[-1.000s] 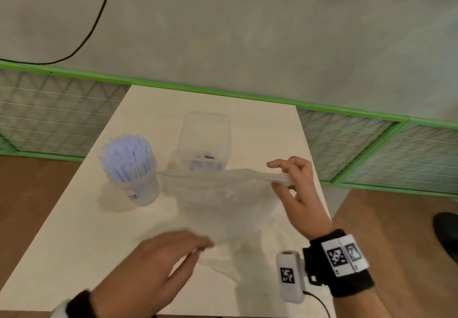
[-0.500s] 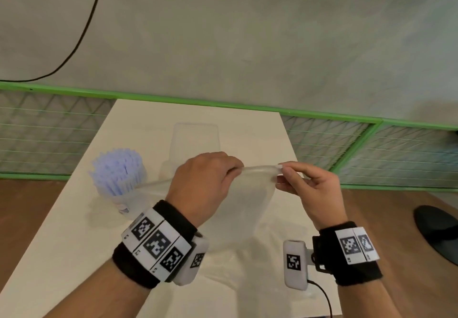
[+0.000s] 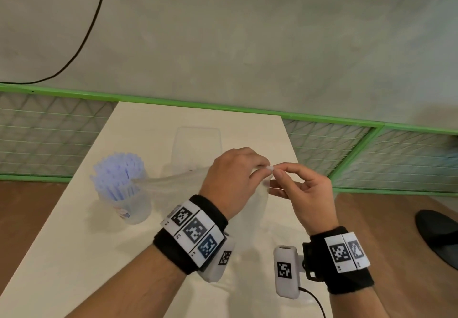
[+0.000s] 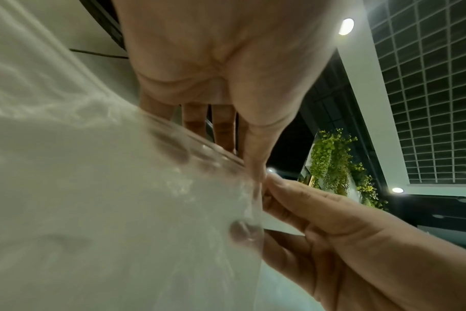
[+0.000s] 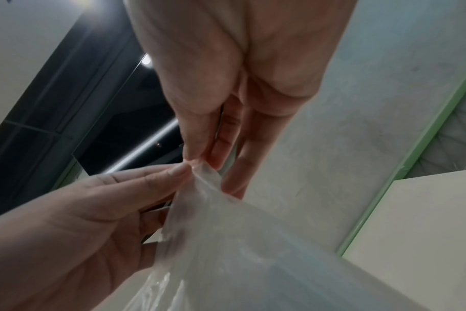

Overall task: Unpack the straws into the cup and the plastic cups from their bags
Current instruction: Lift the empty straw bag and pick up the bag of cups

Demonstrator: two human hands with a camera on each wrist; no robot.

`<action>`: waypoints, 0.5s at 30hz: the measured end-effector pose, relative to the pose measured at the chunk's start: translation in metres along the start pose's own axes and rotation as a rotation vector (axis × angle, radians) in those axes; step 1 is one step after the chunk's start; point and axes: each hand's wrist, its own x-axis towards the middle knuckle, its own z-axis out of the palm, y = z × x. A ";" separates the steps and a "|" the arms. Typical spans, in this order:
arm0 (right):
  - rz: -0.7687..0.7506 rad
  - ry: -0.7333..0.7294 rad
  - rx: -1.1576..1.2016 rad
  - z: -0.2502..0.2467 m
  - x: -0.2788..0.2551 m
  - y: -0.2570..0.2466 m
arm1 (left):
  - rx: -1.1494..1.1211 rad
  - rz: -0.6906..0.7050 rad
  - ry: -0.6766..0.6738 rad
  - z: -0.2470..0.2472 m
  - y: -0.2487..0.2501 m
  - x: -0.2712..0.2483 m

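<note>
Nearest to me, my left hand and right hand meet above the table. Each pinches the same top edge of a clear plastic bag between thumb and fingertips; the bag hangs below them, limp. Farther left, the cup stands upright, packed with pale blue straws. Beyond the hands, a stack of clear plastic cups stands near the far edge.

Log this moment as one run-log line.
left hand: pinches bag | right hand: pinches bag | straws: in cup
</note>
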 end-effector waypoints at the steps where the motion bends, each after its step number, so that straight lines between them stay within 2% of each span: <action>1: -0.003 0.013 0.000 0.000 0.001 0.000 | -0.018 0.011 0.006 0.000 0.000 0.002; 7: -0.096 0.053 -0.078 0.001 0.004 0.001 | -0.030 0.067 0.050 0.005 0.000 0.007; 12: -0.215 0.046 -0.224 0.002 0.006 -0.001 | 0.043 0.070 0.046 0.000 -0.004 0.007; 15: -0.235 0.067 -0.271 0.003 0.009 0.002 | 0.121 0.064 0.093 -0.016 -0.016 -0.002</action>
